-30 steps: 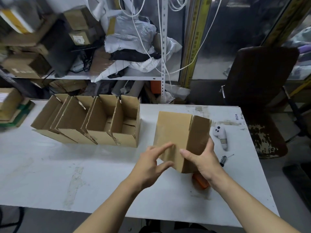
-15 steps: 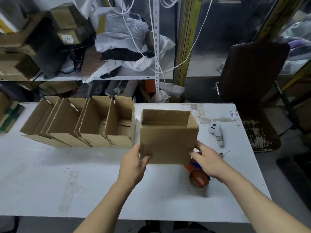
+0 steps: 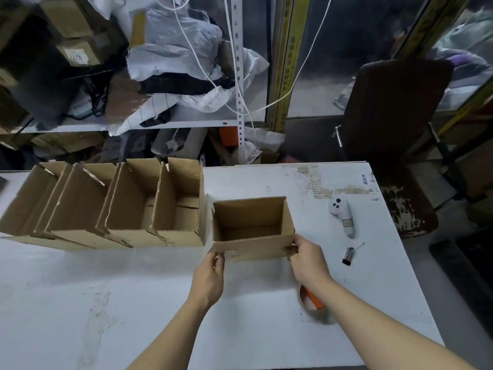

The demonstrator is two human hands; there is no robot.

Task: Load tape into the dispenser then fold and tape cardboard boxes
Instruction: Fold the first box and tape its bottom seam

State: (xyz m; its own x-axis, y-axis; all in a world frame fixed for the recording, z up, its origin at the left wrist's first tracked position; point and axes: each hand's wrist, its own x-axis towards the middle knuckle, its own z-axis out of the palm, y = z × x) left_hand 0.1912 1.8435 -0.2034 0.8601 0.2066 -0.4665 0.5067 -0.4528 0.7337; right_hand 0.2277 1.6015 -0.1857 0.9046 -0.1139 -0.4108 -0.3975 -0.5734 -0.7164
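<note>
White table [image 3: 133, 303], five open boxes [image 3: 253, 231].

We see a packing storeroom, metal shelf [image 3: 165, 125] crammed with cartons and plastic bags, open cardboard boxes [image 3: 112, 209] lined on our worn white surface [image 3: 133, 303]

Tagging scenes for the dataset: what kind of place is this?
Probably a small packing or shipping workroom. A row of open cardboard boxes stands on the white table, both hands, left and right, hold another box, and the shelf behind is piled with cartons and plastic bags.
</note>
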